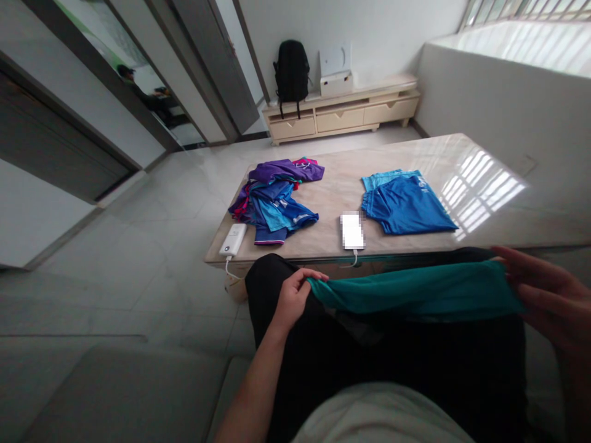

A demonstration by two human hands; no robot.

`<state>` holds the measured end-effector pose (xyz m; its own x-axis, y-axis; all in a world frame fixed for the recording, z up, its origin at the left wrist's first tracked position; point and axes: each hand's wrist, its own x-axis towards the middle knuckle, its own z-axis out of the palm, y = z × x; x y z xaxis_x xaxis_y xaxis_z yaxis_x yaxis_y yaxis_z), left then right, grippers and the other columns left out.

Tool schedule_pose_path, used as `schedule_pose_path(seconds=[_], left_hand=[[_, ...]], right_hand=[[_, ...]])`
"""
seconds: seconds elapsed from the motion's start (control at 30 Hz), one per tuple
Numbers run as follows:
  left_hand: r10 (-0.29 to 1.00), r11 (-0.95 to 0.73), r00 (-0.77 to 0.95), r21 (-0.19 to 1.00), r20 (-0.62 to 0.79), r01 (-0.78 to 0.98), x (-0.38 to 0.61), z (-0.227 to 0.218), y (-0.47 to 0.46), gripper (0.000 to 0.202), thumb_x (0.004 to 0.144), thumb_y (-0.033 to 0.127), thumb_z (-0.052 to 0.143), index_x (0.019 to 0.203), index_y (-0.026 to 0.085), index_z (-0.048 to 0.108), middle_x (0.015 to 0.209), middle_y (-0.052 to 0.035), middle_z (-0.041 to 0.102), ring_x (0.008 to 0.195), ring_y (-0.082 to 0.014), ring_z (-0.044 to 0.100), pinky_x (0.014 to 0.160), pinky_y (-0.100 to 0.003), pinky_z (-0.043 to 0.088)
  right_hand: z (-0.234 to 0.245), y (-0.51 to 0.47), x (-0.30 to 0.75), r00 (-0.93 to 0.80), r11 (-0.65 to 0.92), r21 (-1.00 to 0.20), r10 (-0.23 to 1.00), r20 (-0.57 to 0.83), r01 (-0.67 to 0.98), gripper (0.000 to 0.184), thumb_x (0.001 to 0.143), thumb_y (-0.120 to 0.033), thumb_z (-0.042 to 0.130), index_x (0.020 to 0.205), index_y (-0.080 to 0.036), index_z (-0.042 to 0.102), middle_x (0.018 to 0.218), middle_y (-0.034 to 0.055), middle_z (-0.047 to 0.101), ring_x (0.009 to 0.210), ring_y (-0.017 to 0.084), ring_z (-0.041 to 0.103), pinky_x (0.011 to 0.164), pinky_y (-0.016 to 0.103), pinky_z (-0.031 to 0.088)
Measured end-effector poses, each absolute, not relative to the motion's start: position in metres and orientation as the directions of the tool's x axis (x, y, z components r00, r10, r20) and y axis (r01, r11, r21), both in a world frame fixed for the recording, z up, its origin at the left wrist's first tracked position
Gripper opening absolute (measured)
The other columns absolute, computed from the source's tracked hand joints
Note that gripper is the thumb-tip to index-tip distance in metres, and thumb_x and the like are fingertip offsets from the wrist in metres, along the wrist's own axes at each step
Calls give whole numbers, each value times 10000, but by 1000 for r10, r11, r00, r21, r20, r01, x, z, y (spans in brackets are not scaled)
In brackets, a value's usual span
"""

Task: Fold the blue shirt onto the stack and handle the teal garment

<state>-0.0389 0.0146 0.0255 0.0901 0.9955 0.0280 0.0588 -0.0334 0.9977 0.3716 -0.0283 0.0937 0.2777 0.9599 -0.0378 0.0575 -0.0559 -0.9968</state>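
A teal piece of clothing [415, 289] is stretched sideways above my lap in a long narrow band; which garment it is I cannot tell. Its left end is pinched in my left hand [295, 295]. At its right end, my right hand [545, 292] grips the cloth with fingers partly behind it. Beyond my knees, blue shorts [406, 206] lie flat on the marble-topped table [337, 191], with a light blue garment [381, 178] partly under them. Left on the table is a crumpled pile of purple, blue and pink clothes [277, 197].
A phone [352, 231] with a cable lies at the table's near edge. A white power bank [233, 240] sits at the near left corner, its cable hanging down. Against the wall, a low cabinet [341, 117] bears a black backpack [292, 71]. A person [143, 92] appears through the doorway.
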Motion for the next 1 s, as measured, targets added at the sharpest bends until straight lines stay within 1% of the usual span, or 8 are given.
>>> schedule_pose_path(seconds=[0.13,0.23,0.3,0.37,0.53,0.67,0.8,1.0], left_hand=[[999,26,-19,1000,-26,0,-33,40,11,284,967,357,632,1145,140,674,1042,-141,807,949,-241,777,860,-345,603],[1000,-25,3,999,25,-31,-16,62,0,290,981,399,630,1108,145,693,970,-122,818,872,-228,789,772,-297,616],[994,-69,81,996,73,-50,4,77,-10,278,1002,392,603,1121,161,702,956,-101,821,861,-212,791,769,-277,614],[974,-121,189,992,126,-39,26,87,-18,269,1019,376,574,1134,177,715,965,-84,822,879,-204,789,816,-281,612],[926,-244,302,970,227,19,59,89,-24,254,1029,338,546,1126,201,736,1089,-87,795,993,-208,753,929,-306,584],[945,-178,254,975,207,-132,54,66,-26,315,1019,323,581,1318,226,611,1388,-116,647,1275,-247,619,1081,-377,511],[931,24,364,993,20,-115,46,33,-34,653,931,357,733,1506,256,439,1430,-135,582,1264,-243,596,1023,-354,523],[932,-93,359,991,53,93,51,10,-32,181,881,327,770,949,164,730,1094,-92,719,1018,-216,680,834,-283,543]], right_hand=[[93,-7,383,214,-87,-942,977,-17,324,505,803,-428,794,1290,-301,745,1256,102,742,1062,252,724,871,343,564],[82,1,370,-47,147,-627,984,173,765,615,828,-512,755,1411,-342,661,1483,78,599,1247,307,647,1036,404,519],[74,-3,344,-278,323,-491,946,165,809,753,807,-522,776,1508,-361,555,1623,70,439,1359,346,569,1098,447,500],[67,-11,311,-447,424,-568,888,108,705,833,798,-480,799,1556,-335,489,1584,98,491,1334,337,597,1074,442,531],[61,-16,261,-512,381,-833,847,142,400,186,935,-252,600,987,-202,771,990,55,774,866,193,738,779,258,577],[62,-10,269,-347,294,-907,920,182,303,263,967,-350,594,839,-171,739,724,14,684,623,130,608,598,211,494],[58,-12,278,-88,179,-971,982,166,158,459,936,-496,640,632,-153,662,559,-1,511,515,95,431,478,201,381],[55,-25,271,67,-114,-962,989,-134,-249,497,755,-635,794,629,-168,681,552,3,528,506,99,437,463,212,411]])
